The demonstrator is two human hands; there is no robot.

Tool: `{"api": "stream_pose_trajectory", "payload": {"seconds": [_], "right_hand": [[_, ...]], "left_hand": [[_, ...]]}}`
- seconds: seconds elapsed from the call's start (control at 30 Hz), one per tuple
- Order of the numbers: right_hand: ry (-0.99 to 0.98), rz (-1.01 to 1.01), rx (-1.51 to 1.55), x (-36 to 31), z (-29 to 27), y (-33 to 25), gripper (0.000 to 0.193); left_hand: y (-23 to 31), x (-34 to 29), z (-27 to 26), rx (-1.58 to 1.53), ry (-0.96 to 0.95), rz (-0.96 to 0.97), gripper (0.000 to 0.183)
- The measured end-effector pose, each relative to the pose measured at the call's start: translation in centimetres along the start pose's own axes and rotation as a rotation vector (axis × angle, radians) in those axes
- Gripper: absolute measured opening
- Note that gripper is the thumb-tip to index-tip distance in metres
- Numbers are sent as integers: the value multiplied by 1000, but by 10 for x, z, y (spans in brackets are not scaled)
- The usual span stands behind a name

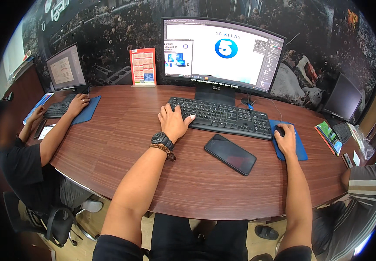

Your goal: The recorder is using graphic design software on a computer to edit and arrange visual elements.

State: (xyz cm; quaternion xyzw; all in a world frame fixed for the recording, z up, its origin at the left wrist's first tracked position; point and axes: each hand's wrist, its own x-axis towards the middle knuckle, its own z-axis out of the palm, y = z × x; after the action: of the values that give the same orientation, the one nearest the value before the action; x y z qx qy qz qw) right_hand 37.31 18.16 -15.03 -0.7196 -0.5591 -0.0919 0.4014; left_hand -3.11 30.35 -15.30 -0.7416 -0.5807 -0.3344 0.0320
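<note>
**Keyboard and mouse at centre frame**

The black keyboard is laid left-to-right at centre frame. Its left end is covered by the left hand, fingers loosely spread, gripping nothing. The mouse, on a blue pad just right of it, is cupped by the right hand. A dark phone is left flat between both hands. No containers are seen.

Matt black plastic keyboard, glossy phone, smooth wood-grain desk.
</note>
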Motion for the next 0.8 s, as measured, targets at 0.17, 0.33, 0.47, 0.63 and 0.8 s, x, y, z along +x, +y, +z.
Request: {"api": "stream_pose_trajectory", "payload": {"seconds": [0.17, 0.33, 0.47, 0.63, 0.8], "right_hand": [[2, 1, 5, 0, 0, 1, 32], [11, 0, 13, 0, -1, 0, 32], [18, -14, 15, 1, 1, 4, 32], [21, -22, 14, 1, 1, 5, 32], [12, -27, 15, 0, 0, 2, 32]], "left_hand": [[2, -1, -3, 5, -26, -7, 74], [2, -1, -2, 9, -33, -10, 75], [0, 0, 0, 13, -28, -1, 76], [1, 0, 0, 10, -44, -5, 76], [-5, -1, 5, 17, 16, 27, 76]]}}
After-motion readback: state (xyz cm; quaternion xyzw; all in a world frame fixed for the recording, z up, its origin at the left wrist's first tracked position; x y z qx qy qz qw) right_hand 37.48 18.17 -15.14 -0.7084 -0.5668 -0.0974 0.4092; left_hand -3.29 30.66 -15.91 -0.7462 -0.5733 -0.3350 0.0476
